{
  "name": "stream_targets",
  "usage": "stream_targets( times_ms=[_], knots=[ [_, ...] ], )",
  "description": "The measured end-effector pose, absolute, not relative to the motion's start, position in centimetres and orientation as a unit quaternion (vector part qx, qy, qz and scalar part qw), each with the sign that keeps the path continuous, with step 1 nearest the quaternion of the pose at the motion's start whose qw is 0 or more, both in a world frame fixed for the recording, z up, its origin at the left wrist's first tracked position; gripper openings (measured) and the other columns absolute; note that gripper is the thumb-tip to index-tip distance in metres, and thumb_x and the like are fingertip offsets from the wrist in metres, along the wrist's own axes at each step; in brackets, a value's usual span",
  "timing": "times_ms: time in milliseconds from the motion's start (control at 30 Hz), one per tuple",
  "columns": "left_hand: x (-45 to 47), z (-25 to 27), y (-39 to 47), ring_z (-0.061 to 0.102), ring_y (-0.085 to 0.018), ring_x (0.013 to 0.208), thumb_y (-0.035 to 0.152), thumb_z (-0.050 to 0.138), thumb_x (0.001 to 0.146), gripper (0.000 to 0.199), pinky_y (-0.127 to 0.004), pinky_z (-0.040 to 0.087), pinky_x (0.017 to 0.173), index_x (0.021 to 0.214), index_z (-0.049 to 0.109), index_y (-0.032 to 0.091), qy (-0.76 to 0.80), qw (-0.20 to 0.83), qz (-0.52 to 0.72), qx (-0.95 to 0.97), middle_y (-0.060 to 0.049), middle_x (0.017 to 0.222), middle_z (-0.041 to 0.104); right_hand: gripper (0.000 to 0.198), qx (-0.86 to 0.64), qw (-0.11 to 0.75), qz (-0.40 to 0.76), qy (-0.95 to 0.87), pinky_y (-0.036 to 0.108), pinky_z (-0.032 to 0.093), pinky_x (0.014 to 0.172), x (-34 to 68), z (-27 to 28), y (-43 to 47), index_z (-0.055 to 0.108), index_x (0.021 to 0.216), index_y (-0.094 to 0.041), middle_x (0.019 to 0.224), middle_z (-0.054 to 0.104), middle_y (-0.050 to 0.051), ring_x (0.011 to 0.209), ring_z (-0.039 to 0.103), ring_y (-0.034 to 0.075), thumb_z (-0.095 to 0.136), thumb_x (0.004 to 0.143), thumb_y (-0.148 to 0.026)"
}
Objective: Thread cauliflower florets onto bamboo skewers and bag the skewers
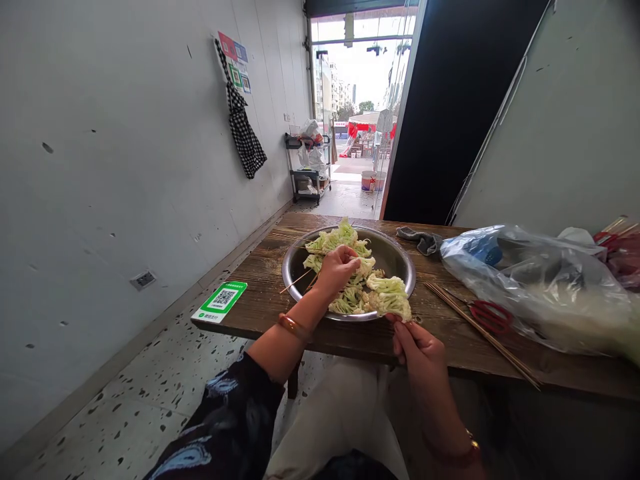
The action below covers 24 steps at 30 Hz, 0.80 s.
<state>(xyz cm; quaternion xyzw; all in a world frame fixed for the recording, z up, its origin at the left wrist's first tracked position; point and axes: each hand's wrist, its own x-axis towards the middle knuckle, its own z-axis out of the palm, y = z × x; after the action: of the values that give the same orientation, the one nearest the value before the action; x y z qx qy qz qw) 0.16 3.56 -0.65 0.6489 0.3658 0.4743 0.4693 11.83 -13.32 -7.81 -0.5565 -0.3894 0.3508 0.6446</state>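
Note:
A wide steel bowl [287, 275] on the wooden table holds pale green and white cauliflower pieces [336, 241], some on thin wooden sticks [296, 281] that poke out at the left. Over the bowl, my left hand [339, 270] is closed in a pinch against a cauliflower floret [366, 269]. My right hand [420, 350], near the table's front edge, grips the lower end of a bunch of cauliflower [389, 297] held over the bowl's right rim. Any stick inside that bunch is hidden by the fingers.
Bare wooden sticks [483, 333] and red-handled scissors [491, 316] lie on the table [270, 300] at the right, before a clear plastic bag [560, 287]. A grey cloth [421, 240] sits behind the bowl. A green QR-code card [221, 301] lies at the left corner.

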Motion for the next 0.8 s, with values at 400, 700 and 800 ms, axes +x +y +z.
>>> stream_targets(
  times_ms=[400,700,800],
  knots=[
    [0.0,-0.2,2.9,0.062,-0.011,0.068,0.028,0.077,0.065,0.02,-0.026,0.045,0.072,0.076,0.068,0.014,0.281,0.625,0.491,0.538,-0.002,0.069,0.068,0.041,-0.575,0.581,0.325,-0.477,0.024,0.031,0.049,11.6,-6.2,-12.9,0.058,0.062,-0.017,0.05,0.043,-0.004,0.049,0.038,0.01,0.057,0.084,-0.051],
    [0.7,0.0,2.2,0.063,-0.013,0.07,0.03,0.081,0.061,0.025,-0.028,0.046,0.075,0.075,0.069,0.014,0.265,0.643,0.49,0.525,-0.003,0.071,0.07,0.043,-0.585,0.61,0.306,-0.438,0.023,0.028,0.046,11.8,-6.3,-12.4,0.059,0.061,-0.017,0.051,0.042,-0.004,0.048,0.037,0.009,0.057,0.085,-0.053],
    [0.9,-0.1,2.2,0.06,-0.011,0.067,0.029,0.081,0.06,0.023,-0.026,0.044,0.071,0.073,0.069,0.014,0.278,0.618,0.5,0.539,-0.002,0.068,0.068,0.039,-0.588,0.611,0.281,-0.449,0.023,0.03,0.048,12.1,-6.6,-12.4,0.065,0.07,-0.016,0.052,0.043,-0.004,0.049,0.039,0.01,0.057,0.086,-0.051]
  ],
)
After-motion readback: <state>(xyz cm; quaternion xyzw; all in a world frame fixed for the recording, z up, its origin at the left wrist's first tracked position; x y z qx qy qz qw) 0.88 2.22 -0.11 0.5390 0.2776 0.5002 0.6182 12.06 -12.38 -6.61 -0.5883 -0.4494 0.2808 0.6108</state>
